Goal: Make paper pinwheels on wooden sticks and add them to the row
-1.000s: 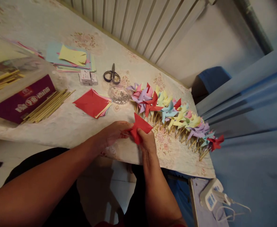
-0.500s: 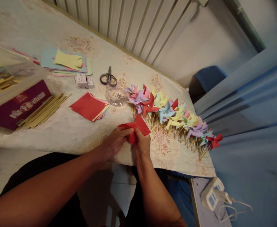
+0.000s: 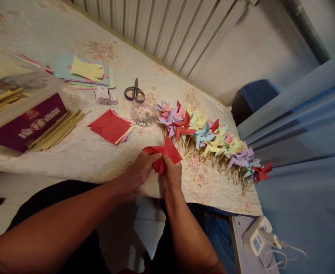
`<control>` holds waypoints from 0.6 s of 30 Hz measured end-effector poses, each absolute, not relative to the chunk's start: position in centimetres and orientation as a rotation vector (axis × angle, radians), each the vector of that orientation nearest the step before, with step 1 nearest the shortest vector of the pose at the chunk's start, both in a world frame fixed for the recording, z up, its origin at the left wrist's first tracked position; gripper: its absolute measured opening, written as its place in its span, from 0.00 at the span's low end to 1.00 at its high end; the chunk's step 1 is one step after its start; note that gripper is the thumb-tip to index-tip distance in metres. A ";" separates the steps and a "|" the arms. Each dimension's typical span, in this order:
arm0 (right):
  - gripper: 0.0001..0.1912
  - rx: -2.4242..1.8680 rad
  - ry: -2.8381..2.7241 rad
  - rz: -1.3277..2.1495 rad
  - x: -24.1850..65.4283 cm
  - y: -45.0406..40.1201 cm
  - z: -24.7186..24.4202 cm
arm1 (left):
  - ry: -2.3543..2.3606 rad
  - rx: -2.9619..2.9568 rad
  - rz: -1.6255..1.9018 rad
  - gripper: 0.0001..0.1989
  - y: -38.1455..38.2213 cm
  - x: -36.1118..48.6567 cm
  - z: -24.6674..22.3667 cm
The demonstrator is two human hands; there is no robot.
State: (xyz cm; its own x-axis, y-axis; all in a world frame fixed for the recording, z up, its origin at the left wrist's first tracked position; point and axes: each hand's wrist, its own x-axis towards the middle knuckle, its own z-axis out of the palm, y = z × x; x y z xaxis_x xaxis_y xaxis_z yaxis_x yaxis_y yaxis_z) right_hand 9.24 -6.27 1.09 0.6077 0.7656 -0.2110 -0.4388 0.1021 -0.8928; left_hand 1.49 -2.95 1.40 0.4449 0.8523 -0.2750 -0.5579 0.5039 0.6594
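Between my hands, above the table's front edge, is a red paper [image 3: 169,149] folded toward its centre like a pinwheel. My left hand [image 3: 142,167] grips its left side, thumb pressed near the middle. My right hand [image 3: 173,171] pinches it from the right, its thumb also at the centre. The two thumbs nearly meet. Fingers under the paper are hidden. A stack of cut paper with a red sheet on top [image 3: 110,126] lies left of my hands. Behind them sits a clear container of small metal pins [image 3: 145,117]. Finished pinwheels on sticks [image 3: 204,133] lie in a row to the right.
Scissors [image 3: 134,92], small boxes [image 3: 106,95] and coloured sheets [image 3: 84,71] lie farther back. At the left are loose sticks [image 3: 59,130] and a purple-labelled box [image 3: 30,123]. A power strip [image 3: 257,236] rests at the lower right, beside a blue curtain [image 3: 307,190].
The view has shifted slightly, so the tabletop items appear farther right. Both hands keep their hold on the red paper, with the thumbs at its centre.
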 end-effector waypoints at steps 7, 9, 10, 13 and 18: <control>0.12 -1.375 -0.546 0.751 10.6 -7.3 0.9 | 0.643 0.513 0.946 0.03 -1.5 0.5 2.1; 0.10 -1.446 -0.598 0.598 11.0 -7.7 0.9 | 0.655 0.494 0.973 0.03 -0.9 0.2 2.6; 0.09 -1.467 -0.627 0.533 11.0 -7.9 0.9 | 0.664 0.485 0.983 0.03 -0.7 0.0 2.7; 0.08 -1.501 -0.761 0.433 10.7 -8.4 0.8 | 0.674 0.454 1.003 0.02 -0.2 -0.3 2.8; 0.10 -1.513 -1.080 0.361 9.9 -8.9 0.4 | 0.625 0.463 1.013 0.01 0.1 -0.4 2.1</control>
State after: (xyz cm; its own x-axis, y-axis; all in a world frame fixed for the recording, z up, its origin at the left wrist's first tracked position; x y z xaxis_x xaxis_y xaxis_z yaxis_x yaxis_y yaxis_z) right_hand 9.95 -8.87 0.43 0.5240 0.7808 0.3401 0.4194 0.1110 -0.9010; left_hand -0.45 0.11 2.11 0.3829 0.8852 -0.2643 -0.6332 0.4598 0.6226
